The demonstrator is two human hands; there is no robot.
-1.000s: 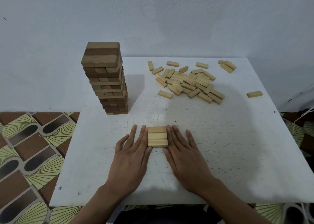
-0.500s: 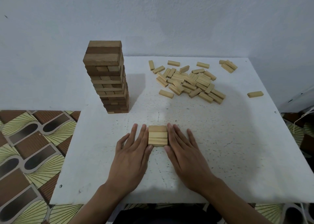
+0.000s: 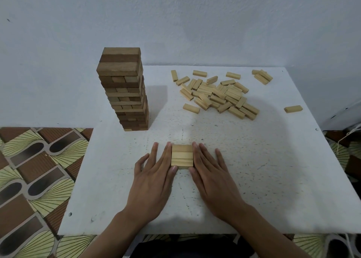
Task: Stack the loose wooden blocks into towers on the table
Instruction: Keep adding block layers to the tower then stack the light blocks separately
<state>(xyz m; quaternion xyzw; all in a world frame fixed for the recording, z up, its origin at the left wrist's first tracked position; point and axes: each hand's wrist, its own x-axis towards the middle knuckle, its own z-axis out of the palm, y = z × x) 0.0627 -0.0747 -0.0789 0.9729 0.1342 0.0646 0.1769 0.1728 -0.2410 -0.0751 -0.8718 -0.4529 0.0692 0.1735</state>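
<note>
Three pale wooden blocks lie side by side as one square layer (image 3: pixel 182 156) near the front middle of the white table (image 3: pixel 254 179). My left hand (image 3: pixel 154 181) lies flat on the table with straight fingers pressing the layer's left side. My right hand (image 3: pixel 213 179) lies flat too, its straight fingers against the layer's right side. A tall tower of darker brown blocks (image 3: pixel 125 89) stands at the back left. A heap of several loose pale blocks (image 3: pixel 218 95) lies at the back right.
A single stray block (image 3: pixel 293 109) lies near the table's right edge, and a small pair (image 3: pixel 262 76) sits at the far right corner. A pale wall rises behind the table. Patterned floor (image 3: pixel 35 175) shows to the left.
Both hands and the three-block layer stay in the same place on the table. Only the camera view has shifted slightly.
</note>
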